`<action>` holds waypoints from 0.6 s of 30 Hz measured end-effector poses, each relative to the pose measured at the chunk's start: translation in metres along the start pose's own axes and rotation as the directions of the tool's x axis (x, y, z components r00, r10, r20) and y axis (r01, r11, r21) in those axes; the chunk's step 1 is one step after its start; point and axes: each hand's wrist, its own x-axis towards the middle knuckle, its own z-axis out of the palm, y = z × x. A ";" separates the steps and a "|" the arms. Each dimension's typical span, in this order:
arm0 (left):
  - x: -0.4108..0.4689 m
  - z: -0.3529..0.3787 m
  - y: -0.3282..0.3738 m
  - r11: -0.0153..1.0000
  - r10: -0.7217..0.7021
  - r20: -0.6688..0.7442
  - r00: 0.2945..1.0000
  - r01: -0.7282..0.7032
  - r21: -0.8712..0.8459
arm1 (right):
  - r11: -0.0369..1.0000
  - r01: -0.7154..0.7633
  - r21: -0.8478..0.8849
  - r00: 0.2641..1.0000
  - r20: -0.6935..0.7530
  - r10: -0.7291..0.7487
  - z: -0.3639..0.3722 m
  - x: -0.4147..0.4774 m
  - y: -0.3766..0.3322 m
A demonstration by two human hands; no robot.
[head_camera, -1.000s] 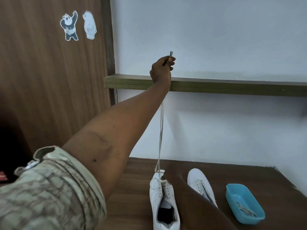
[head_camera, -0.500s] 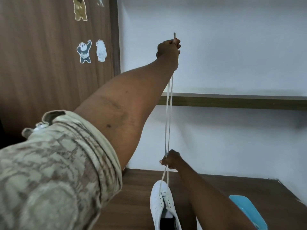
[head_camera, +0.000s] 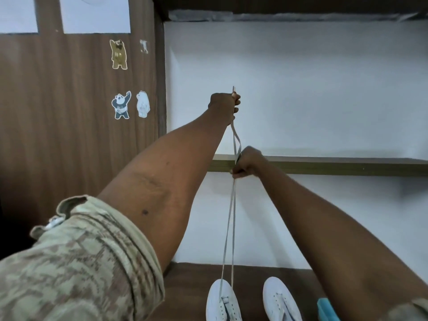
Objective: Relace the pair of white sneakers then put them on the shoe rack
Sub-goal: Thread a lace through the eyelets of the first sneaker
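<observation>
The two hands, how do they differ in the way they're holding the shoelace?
The left hand is higher, pinching the shoelace near its tips, which poke out above it. The right hand is lower, in front of the wooden shelf, with its fist wrapped round both strands. Both grip the same lace, which runs down to one white sneaker.

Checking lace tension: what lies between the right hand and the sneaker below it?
Head view: only two lace strands, stretched from right hand to sneaker, white wall behind.
</observation>
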 end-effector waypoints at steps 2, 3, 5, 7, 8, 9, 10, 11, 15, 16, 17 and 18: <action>-0.005 -0.003 0.002 0.998 0.029 0.022 0.999 -0.030 0.064 | 0.995 0.061 0.074 0.997 -0.049 -0.058 -0.018 -0.001 -0.022; -0.008 -0.005 0.002 0.995 0.049 0.036 0.998 -0.052 0.080 | 0.984 0.080 0.157 0.996 -0.057 -0.072 -0.025 -0.002 -0.031; -0.008 -0.007 0.002 0.991 0.093 0.068 0.993 -0.099 0.094 | 0.954 0.114 0.277 0.992 -0.077 -0.096 -0.038 -0.005 -0.048; -0.005 -0.009 0.002 0.983 0.132 0.085 0.988 -0.142 0.116 | 0.934 0.154 0.321 0.985 -0.121 -0.121 -0.048 -0.007 -0.061; -0.004 -0.011 0.002 0.977 0.151 0.081 0.985 -0.161 0.140 | 0.928 0.170 0.333 0.981 -0.145 -0.128 -0.052 -0.008 -0.066; -0.003 -0.012 0.002 0.972 0.158 0.078 0.984 -0.169 0.165 | 0.922 0.184 0.339 0.977 -0.166 -0.134 -0.055 -0.008 -0.069; -0.003 -0.014 0.002 0.968 0.156 0.075 0.985 -0.168 0.187 | 0.920 0.197 0.338 0.974 -0.177 -0.143 -0.058 -0.009 -0.072; -0.003 -0.016 0.002 0.967 0.150 0.071 0.986 -0.162 0.199 | 0.920 0.209 0.332 0.971 -0.179 -0.157 -0.059 -0.009 -0.074; -0.004 -0.019 0.000 0.980 0.125 0.069 0.990 -0.134 0.150 | 0.925 0.218 0.312 0.973 -0.139 -0.182 -0.058 -0.012 -0.075; -0.006 -0.019 -0.002 0.983 0.124 0.069 0.990 -0.132 0.127 | 0.924 0.216 0.316 0.975 -0.120 -0.187 -0.056 -0.014 -0.074; -0.007 -0.019 -0.003 0.985 0.127 0.071 0.989 -0.134 0.108 | 0.922 0.215 0.321 0.976 -0.106 -0.190 -0.053 -0.016 -0.073; -0.008 -0.018 -0.005 0.986 0.133 0.077 0.988 -0.139 0.090 | 0.922 0.212 0.323 0.977 -0.098 -0.191 -0.050 -0.017 -0.070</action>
